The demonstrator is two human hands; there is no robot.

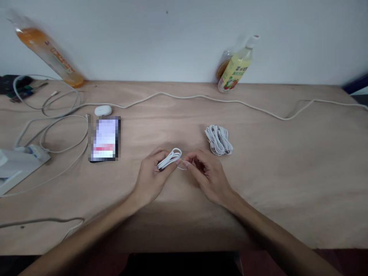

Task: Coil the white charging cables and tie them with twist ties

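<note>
A white cable (171,157), coiled into a small looped bundle, is held in my left hand (150,176), whose thumb and fingers close around it. Just to its right, my right hand (212,177) pinches between thumb and fingertips. A thin white strand (181,168) runs from the bundle toward that pinch; whether it is a tie or part of the cable I cannot tell. Beyond my right hand, several more coiled white cables (219,140) lie in a pile on the wooden table (276,165).
At left are a phone (105,138) with a blurred screen, a white earbud case (103,110), loose cables and a white power strip (23,170). An orange bottle (47,53) and a yellow-labelled bottle (236,69) lean at the wall. One long cable (184,97) crosses the back.
</note>
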